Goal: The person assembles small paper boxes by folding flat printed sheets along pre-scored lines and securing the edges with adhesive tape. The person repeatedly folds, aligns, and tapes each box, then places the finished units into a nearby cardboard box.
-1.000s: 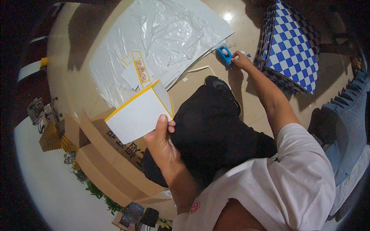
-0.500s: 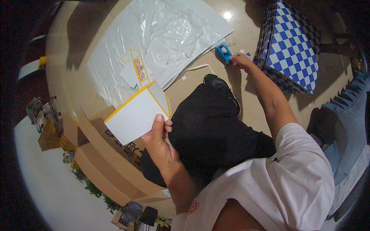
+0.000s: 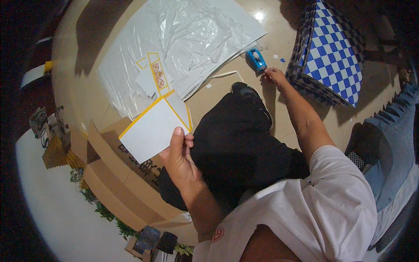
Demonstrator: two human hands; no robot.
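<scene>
In my left hand (image 3: 181,161) is a folded white card piece (image 3: 148,129) with yellow edges, its thumb pressed on top and the fingers curled beneath. My right hand (image 3: 276,77) reaches out over the floor, thumb and fingers pinched together at the near end of a blue tape dispenser (image 3: 258,64). Whether a strip of tape lies between those fingertips is too small to see. Beyond the card, a narrow yellow-bordered strip (image 3: 157,74) with a reddish-brown pattern appears to join its far edge.
Clear plastic over white sheets (image 3: 196,30) spreads across the floor ahead. At right stands a stack of blue-and-white checkered pieces (image 3: 334,56). An opened cardboard box (image 3: 126,185) lies left of my black-trousered leg (image 3: 235,139). Small scraps (image 3: 276,56) dot the floor.
My right hand has drawn slightly nearer and to the right. The tape dispenser has turned, and its near end has shifted toward me. The card in my left hand has barely moved.
</scene>
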